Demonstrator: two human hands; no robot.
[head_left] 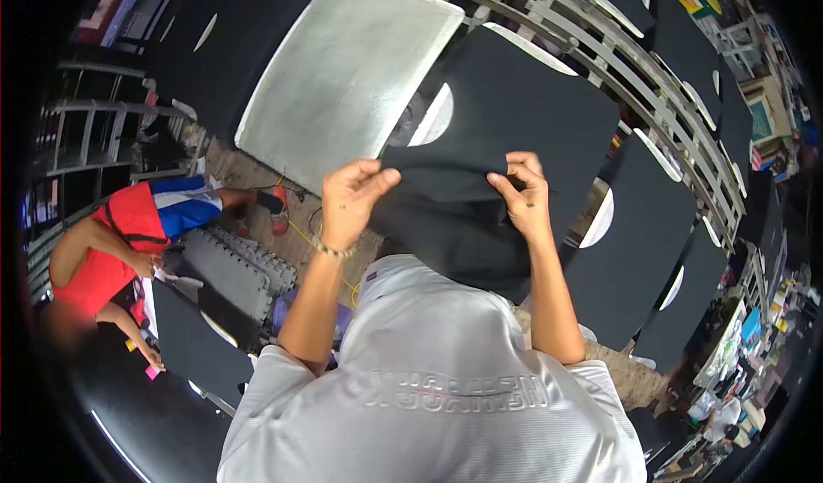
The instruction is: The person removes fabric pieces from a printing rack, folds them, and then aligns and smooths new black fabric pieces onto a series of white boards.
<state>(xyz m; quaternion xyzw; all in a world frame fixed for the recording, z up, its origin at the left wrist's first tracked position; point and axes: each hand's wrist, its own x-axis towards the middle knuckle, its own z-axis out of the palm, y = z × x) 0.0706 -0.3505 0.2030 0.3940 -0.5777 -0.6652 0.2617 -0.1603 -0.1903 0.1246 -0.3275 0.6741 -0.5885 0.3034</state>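
Note:
A limp black piece of fabric (pixel 450 196) stretches between both hands in front of my chest, its lower part hanging in folds. My left hand (pixel 353 202) pinches its upper left edge between thumb and fingers. On the opposite side, my right hand (pixel 525 193) grips the upper right edge with thumb and bent fingers. Just beyond the fabric lies a flat board covered by a black cloth piece (pixel 536 93), with a white curved area (pixel 435 116) showing at its side. Left of that is a bare, shiny whitish board (pixel 351 76).
More black-covered boards (pixel 639 226) line the right, beside a long slatted metal rack (pixel 617 54). At left, a person in red (pixel 129 217) bends over another black-covered board (pixel 193 329). Grey interlocking mats (pixel 227 269) and a yellow cable (pixel 304 233) lie on the floor.

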